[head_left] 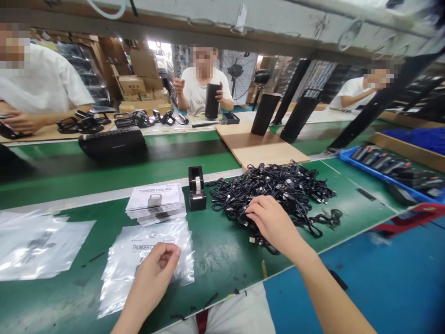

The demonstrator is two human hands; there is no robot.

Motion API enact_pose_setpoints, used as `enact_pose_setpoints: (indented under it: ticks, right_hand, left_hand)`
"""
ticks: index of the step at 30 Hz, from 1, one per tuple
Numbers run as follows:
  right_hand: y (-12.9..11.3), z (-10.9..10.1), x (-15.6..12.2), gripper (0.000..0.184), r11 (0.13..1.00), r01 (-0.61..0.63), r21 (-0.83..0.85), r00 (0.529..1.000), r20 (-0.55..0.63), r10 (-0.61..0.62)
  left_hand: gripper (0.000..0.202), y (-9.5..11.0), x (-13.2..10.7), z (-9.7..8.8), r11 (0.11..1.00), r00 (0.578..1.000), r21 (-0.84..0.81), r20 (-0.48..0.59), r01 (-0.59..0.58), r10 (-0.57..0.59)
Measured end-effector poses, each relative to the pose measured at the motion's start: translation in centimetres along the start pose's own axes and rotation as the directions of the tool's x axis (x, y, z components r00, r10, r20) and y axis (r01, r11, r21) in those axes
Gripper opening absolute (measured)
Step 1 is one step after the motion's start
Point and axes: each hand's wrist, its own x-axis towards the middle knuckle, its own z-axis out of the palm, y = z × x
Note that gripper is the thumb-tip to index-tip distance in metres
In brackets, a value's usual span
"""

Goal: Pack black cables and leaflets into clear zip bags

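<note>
My right hand point(269, 220) bends its fingers down onto the near side of the cable pile point(278, 181); whether they pinch a cable, I can't tell. The pile spreads ahead, longest left to right, nearer this hand. My left hand point(158, 266) curls over plastic bags point(116, 264), its pinch unclear.

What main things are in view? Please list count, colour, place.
cables: many, black, heaped right of dispenser
tape dispenser: one, black, beside leaflets
leaflets: one stack, white, left of dispenser
plastic bags: two piles, clear, near left
cylindrical devices: at least four, black, farther back
wooden board: one, tan, behind cables
tray: one, blue, right
boxes: several, brown, background
fan: one, dark, background
co-workers: three, white shirts, across worktop
left hand: one, bare, over bags
right hand: one, bare, at cables
</note>
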Motion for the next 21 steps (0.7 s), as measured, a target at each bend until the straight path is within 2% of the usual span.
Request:
enact_pose_setpoints:
  ticks: [2, 3, 5, 7, 9, 12, 15, 18, 21]
  right_hand:
    - [-1.6, 0.4, 0.0, 0.010, 0.981, -0.044, 0.189, 0.994, -0.089, 0.061]
    - [-2.8, 0.9, 0.0, 0.010, 0.950, -0.076, 0.303, 0.992, -0.069, 0.101]
    - [-5.6, 2.2, -0.1, 0.012, 0.834, -0.152, 0.530, 0.988, 0.108, 0.112]
    - [-8.4, 3.8, -0.1, 0.016, 0.709, -0.182, 0.681, 0.950, 0.307, -0.050]
    - [-10.4, 5.2, 0.1, 0.021, 0.733, -0.136, 0.667, 0.923, 0.354, -0.150]
    - [-11.4, 6.2, 0.7, 0.028, 0.865, -0.060, 0.498, 0.932, 0.339, -0.131]
    - [-11.2, 6.0, 1.4, 0.026, 0.897, -0.046, 0.439, 0.922, 0.364, -0.131]
    - [-11.3, 5.6, 2.1, 0.014, 0.821, -0.121, 0.557, 0.932, 0.349, -0.100]
    - [-11.9, 5.4, 2.7, 0.018, 0.666, -0.268, 0.696, 0.935, 0.355, 0.006]
  left_hand:
    - [0.025, 0.1, -0.1, 0.1, 1.000, 1.000, -0.016, -0.007, 0.004, -0.004]
    - [0.025, 0.1, -0.1, 0.1, 1.000, 1.000, -0.025, -0.013, 0.004, -0.004]
    - [0.023, 0.0, -0.1, 0.2, 0.998, 1.000, -0.055, -0.026, 0.004, -0.006]
    - [0.023, -0.2, -0.1, 0.3, 0.995, 0.999, -0.103, -0.041, 0.004, -0.008]
    - [0.023, -0.4, -0.2, 0.3, 0.990, 0.998, -0.140, -0.065, 0.004, -0.013]
    - [0.024, -0.4, -0.4, 0.0, 0.989, 0.993, -0.147, -0.119, 0.001, -0.019]
    - [0.023, -0.1, -0.7, -0.4, 0.990, 0.985, -0.142, -0.171, -0.019, -0.005]
    - [0.022, 0.2, -0.9, -0.7, 0.989, 0.981, -0.144, -0.191, -0.047, 0.019]
    - [0.022, 0.4, -1.0, -0.7, 0.984, 0.982, -0.167, -0.188, -0.061, 0.029]
